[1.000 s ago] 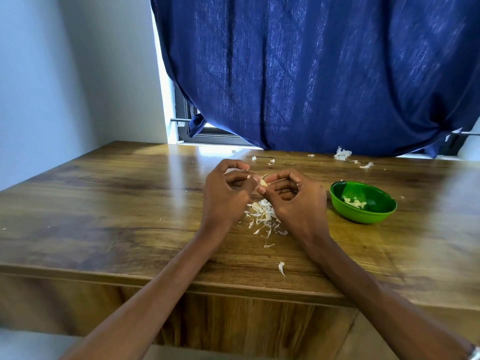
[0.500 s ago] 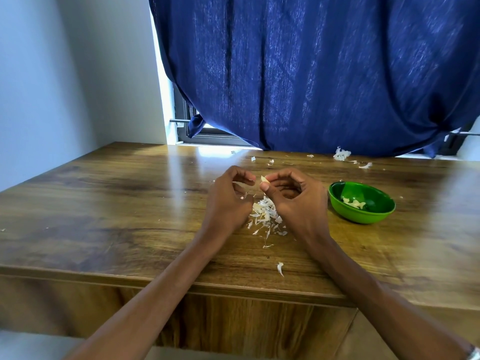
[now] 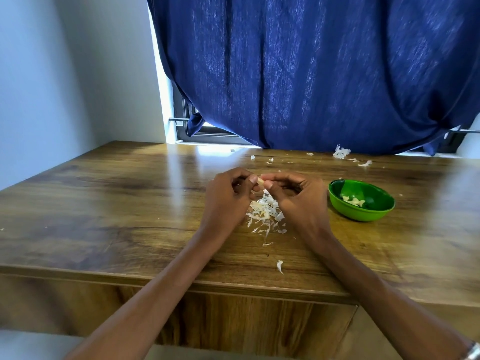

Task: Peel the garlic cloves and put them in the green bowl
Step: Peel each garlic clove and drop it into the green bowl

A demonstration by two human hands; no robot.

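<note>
Where the wooden table point(image 3: 104, 209) meets its near edge, a single scrap of garlic skin point(image 3: 279, 266) lies alone, just inside the rim. Farther in, a loose heap of papery peelings point(image 3: 265, 214) sits between the two wrists. Above that heap the left hand point(image 3: 226, 196) and the right hand point(image 3: 298, 198) meet, both with fingers curled. A pale garlic clove point(image 3: 260, 181) is pinched between them, the left thumb and fingertips on its left end and the right thumb and forefinger on its right end; the clove is held clear of the tabletop. To the right of the right hand, apart from it, stands the green bowl point(image 3: 363, 214), with a few peeled cloves point(image 3: 353, 201) lying in its bottom. Toward the far edge, small skin flakes point(image 3: 270, 160) are scattered, and a larger white clump of skin point(image 3: 340, 152) lies at far right. Behind the table hangs a dark blue curtain point(image 3: 311, 74), and a pale wall point(image 3: 65, 74) stands to the left.
</note>
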